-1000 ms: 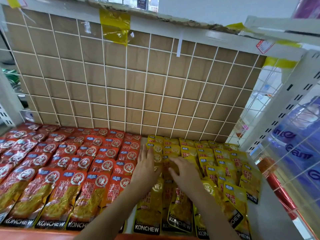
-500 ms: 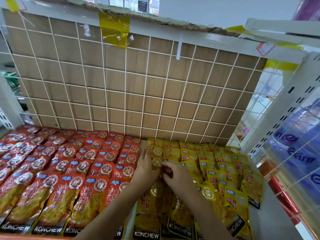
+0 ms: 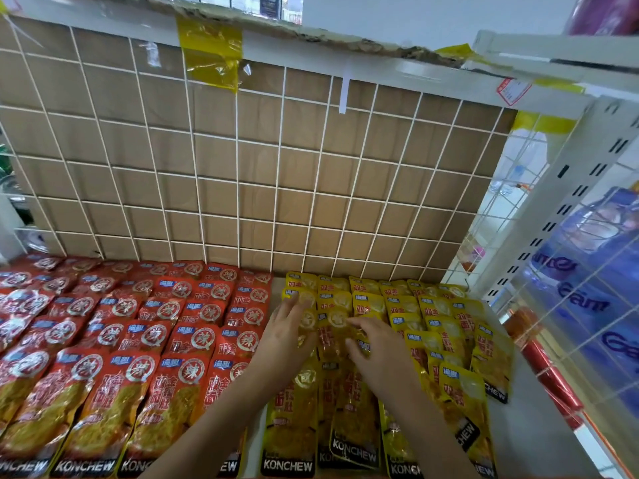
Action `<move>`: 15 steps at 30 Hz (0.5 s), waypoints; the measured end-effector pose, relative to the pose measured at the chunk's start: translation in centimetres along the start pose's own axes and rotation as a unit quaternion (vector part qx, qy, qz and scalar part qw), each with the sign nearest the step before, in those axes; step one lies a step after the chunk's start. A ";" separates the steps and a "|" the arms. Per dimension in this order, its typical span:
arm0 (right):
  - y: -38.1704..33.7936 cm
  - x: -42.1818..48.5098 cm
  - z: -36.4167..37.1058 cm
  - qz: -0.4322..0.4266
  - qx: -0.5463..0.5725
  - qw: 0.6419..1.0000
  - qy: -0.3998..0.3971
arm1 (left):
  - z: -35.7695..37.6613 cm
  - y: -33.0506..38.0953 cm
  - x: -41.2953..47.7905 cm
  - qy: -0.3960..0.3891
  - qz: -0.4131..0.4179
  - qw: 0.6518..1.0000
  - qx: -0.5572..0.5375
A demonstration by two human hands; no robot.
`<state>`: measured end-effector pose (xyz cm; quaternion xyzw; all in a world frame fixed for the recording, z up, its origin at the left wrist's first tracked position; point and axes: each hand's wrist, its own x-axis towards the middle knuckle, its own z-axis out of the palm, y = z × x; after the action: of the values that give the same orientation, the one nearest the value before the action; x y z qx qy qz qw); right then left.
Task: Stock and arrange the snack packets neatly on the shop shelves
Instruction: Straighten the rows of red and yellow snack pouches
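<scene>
**Hand Position and Stock Layout: Snack Shelf**

**Hands.** The left hand lies flat on the yellow packets. Its fingers are straight and point toward the back of the shelf, with the tips near the second row from the rear. It presses on the packets and grips nothing. The right hand lies just beside it, also on the yellow packets. Its fingers are spread and slightly bent, and the tips touch the packet faces. The thumb points toward the left hand. It encloses nothing. One packet column shows between the two hands.

**Task items.** The yellow packets occupy the right part of the shelf. They lie flat in overlapping columns, with the "KONCHEW" ends toward the front edge. The rightmost columns sit slightly askew. The red packets fill the left part in the same overlapping layout. A narrow strip of bare shelf separates the two colours at the rear.

**Surroundings.** A white wire grid stands upright behind the packets, with a cardboard sheet behind it. Yellow tape is stuck over the top edge of the grid. A white slotted upright rises at the right rear corner. Blue packages sit behind wire mesh on the far right.
</scene>
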<state>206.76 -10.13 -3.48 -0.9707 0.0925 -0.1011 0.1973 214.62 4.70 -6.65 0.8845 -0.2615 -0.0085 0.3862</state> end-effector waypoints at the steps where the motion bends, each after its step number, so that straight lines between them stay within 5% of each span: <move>1: 0.2 -0.5 -0.2 0.003 -0.029 0.999 -0.015 | 0.0 0.0 -0.3 -0.008 0.014 1.000 0.022; 9: -0.6 -4.8 1.7 0.108 -0.174 0.977 -0.064 | 0.7 -0.3 -3.7 -0.083 0.089 0.975 0.188; 15: -1.7 -5.6 1.1 0.133 -0.175 0.969 -0.116 | 1.2 -0.3 -5.2 -0.103 0.109 0.943 0.298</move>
<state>201.83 -6.97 -4.65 -0.9743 0.2133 0.0573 0.0454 210.02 6.44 -8.65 0.9196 -0.3851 0.0212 0.0745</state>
